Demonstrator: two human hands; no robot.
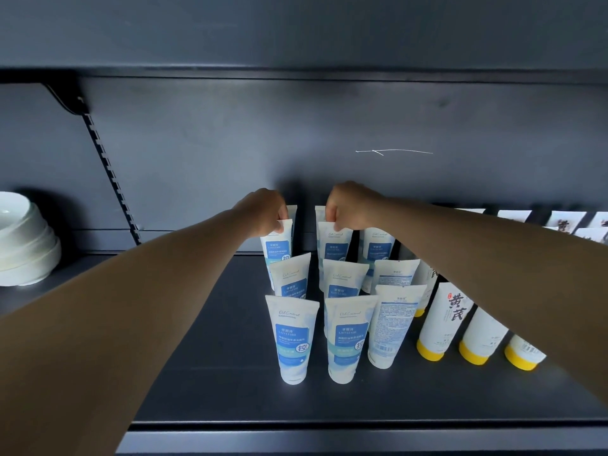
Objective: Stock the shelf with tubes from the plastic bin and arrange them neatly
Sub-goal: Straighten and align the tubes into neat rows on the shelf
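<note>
Several white tubes with blue labels stand cap-down in three columns on the dark shelf. My left hand pinches the crimped top of a tube near the back of the left column. My right hand pinches the top of a tube near the back of the middle column. Further tubes stand behind both, mostly hidden by my hands. The front tubes face forward; the front right tube shows its back label. The plastic bin is out of view.
White tubes with yellow caps stand in rows right of the blue ones, under my right forearm. A stack of white bowls sits on the shelf at far left. The shelf's back panel is close behind my hands.
</note>
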